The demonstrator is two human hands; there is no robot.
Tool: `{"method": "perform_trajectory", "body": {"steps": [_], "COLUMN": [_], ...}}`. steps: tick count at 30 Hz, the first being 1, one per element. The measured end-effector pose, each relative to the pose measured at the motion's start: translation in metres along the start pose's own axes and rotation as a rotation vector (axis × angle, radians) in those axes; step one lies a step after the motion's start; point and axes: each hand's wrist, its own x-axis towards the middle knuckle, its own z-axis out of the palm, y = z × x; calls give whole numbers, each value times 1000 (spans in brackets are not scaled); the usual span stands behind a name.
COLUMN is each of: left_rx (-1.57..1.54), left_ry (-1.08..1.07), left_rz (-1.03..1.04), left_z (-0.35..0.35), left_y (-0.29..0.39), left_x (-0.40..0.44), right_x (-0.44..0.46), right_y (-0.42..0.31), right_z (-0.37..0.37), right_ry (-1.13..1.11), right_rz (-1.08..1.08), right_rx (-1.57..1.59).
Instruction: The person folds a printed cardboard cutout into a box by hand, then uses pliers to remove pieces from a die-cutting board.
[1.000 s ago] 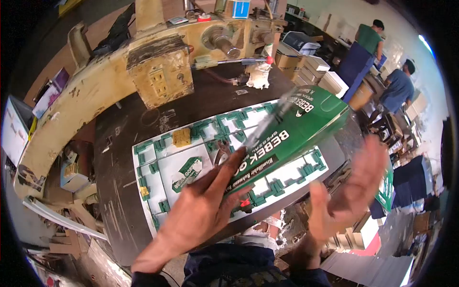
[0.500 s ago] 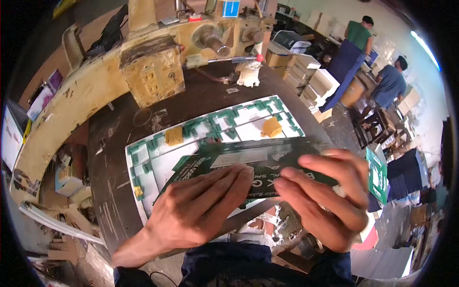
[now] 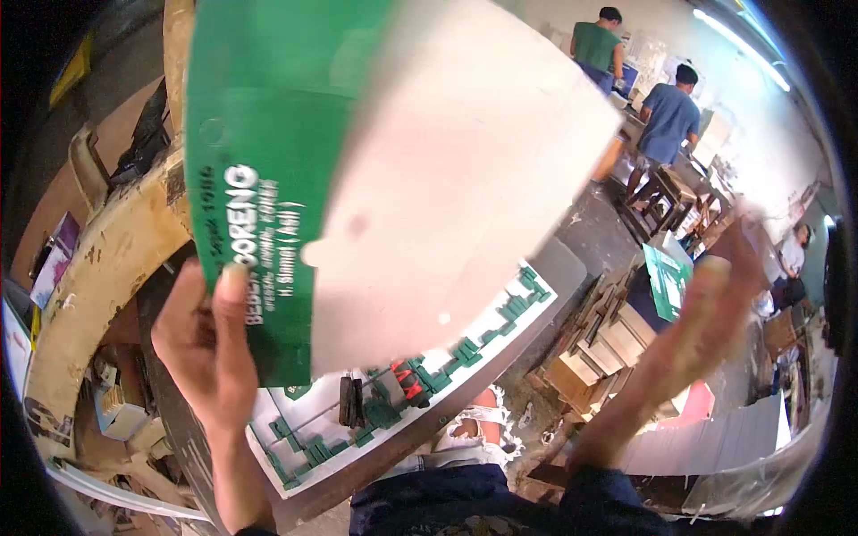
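Observation:
My left hand [image 3: 210, 348] grips the lower left edge of a large printed cardboard sheet [image 3: 268, 116], thumb on its front. The sheet is raised and tilted; green with white lettering shows on its left part, and a plain pale surface [image 3: 465, 179] fills the rest, blurred. Below it, a white board [image 3: 290, 469] with green strips lies on the dark table, partly hidden. Black blocks [image 3: 351, 400] and a red piece [image 3: 407, 380] sit on this board. Off to the right, my right hand [image 3: 715, 277] is apart from the sheet, smeared by motion.
A cream-coloured machine frame [image 3: 89, 295] curves along the left. Beyond my right arm are another green printed sheet [image 3: 666, 279] and a stack of pale sheets [image 3: 706, 438]. Two people [image 3: 670, 116] [image 3: 597, 49] work at the back right; another person [image 3: 794, 250] is farther right.
The cardboard sheet has come up off the board in my left hand, showing a pale surface. My right hand has left it and moved right. The view has shifted.

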Motion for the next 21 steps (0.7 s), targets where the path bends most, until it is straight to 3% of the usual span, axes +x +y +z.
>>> {"method": "perform_trajectory", "body": {"steps": [2,4,6,8,10,11,13,16,17,18,20,21], "left_rx": [-101,-40,-108,90,211,217,385,617,369,390,98,67], "left_ry": [-10,-235,-372,-291,-504,-506,-912,-1009,-895,-886,-532,-316], "left_rz": [-48,-100,-179,-131,292,283,197,327,338,332,195,-73], "left_z": [-3,-7,-1,13,5,3,1,3,4,1,0,2], "left_y": [-17,-39,-51,-33,-20,-8,12,-5,-24,-34,-40,-31], "left_x": [5,7,5,-8,-22,-32,-51,-65,-71,-75,-73,-74], "right_x": [-36,-63,-100,-107,-115,-120,-126,-112,-109,-109,-105,-89], "right_y": [35,31,29,15,5,1,-2,-13,-12,-22,-43,-47], "right_z": [6,6,6,12,17,18,17,15,9,10,13,14], "right_ry": [-354,-774,-940,-893,-850,-764,-699,-788,-874,-888,-663,-743], "right_rz": [148,486,800,934,1057,1137,1253,1332,1356,1354,829,479], "right_rx": [363,840,1084,979,870,922,918,1022,1117,1137,1048,822]}}
